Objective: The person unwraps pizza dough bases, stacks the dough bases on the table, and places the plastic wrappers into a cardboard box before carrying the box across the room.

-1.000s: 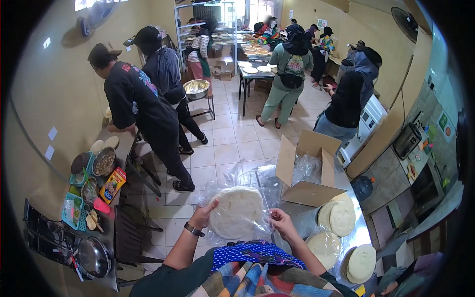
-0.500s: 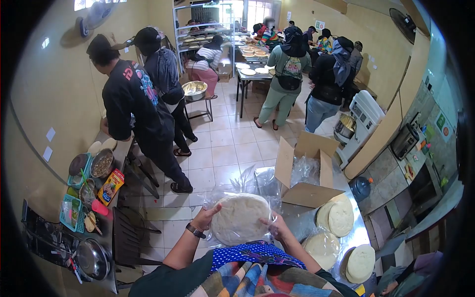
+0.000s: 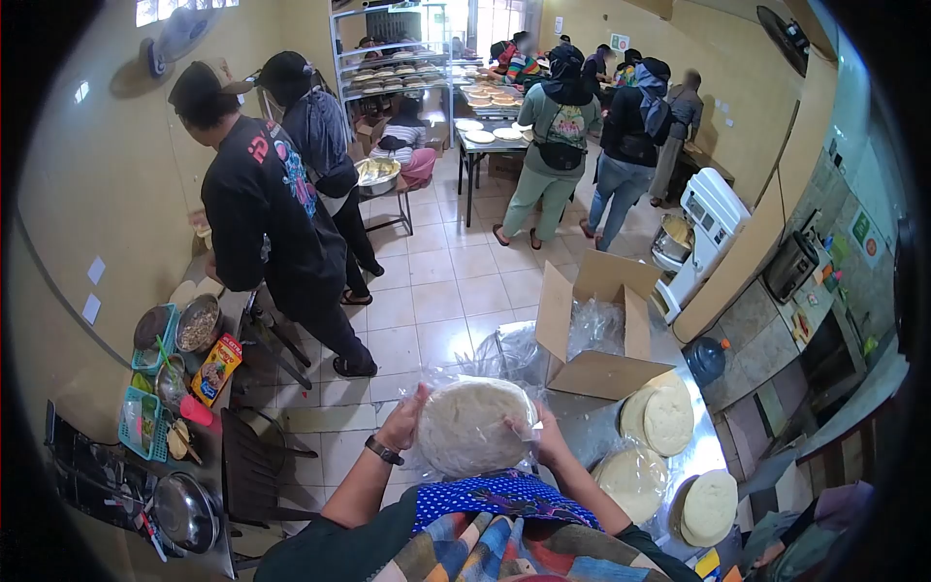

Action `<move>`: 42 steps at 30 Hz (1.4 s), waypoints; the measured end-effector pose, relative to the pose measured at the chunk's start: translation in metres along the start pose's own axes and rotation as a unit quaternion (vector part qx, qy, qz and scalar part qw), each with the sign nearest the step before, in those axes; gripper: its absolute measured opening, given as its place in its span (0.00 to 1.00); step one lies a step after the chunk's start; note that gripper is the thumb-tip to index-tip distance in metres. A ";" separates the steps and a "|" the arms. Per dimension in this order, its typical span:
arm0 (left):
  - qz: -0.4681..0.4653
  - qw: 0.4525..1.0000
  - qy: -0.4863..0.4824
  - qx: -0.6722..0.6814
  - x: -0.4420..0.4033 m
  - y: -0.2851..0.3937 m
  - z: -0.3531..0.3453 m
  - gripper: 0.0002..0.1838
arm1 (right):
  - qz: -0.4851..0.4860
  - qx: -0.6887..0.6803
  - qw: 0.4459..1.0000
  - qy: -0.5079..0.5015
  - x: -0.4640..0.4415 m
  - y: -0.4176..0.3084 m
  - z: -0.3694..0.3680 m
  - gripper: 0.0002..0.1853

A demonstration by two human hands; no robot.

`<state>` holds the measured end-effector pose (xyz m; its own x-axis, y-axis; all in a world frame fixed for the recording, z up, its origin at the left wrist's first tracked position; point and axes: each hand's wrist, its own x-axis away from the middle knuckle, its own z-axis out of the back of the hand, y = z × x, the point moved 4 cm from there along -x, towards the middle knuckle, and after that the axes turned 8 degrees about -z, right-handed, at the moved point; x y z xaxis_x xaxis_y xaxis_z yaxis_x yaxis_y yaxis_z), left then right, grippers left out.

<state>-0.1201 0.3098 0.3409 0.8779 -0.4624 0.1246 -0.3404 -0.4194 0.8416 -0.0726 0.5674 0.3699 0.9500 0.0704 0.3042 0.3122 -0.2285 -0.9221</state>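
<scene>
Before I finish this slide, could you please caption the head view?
Left hand and right hand hold a plastic-wrapped flatbread near an open cardboard box and stacked flatbreads.

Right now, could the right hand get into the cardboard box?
Probably yes: the cardboard box stands close by with its flaps open, though the right hand is busy holding the plastic-wrapped flatbread.

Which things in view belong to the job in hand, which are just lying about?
Likely the job:
- bagged bread, between left hand and right hand
- other breads on the table
- box with clear plastic

Seemingly just about:
- chair
- pink cup
- yellow pack
- blue jug
</scene>
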 end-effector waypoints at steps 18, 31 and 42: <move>-0.085 0.992 -0.045 0.080 0.005 0.006 -0.015 0.41 | -0.054 -0.035 0.998 0.018 0.010 0.003 0.032 0.25; -0.021 0.998 0.050 0.045 -0.016 -0.014 -0.014 0.23 | -0.029 -0.107 0.993 0.036 0.039 -0.007 0.069 0.23; -0.036 0.986 0.162 0.030 0.002 0.003 0.053 0.31 | 0.180 -0.091 0.888 0.413 0.151 -0.079 0.241 0.25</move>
<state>-0.1366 0.2664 0.3159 0.9585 -0.1598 0.2360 -0.2845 -0.4912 0.8233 0.0470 0.8302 0.4310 0.6369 -0.7586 0.1373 -0.0887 -0.2490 -0.9644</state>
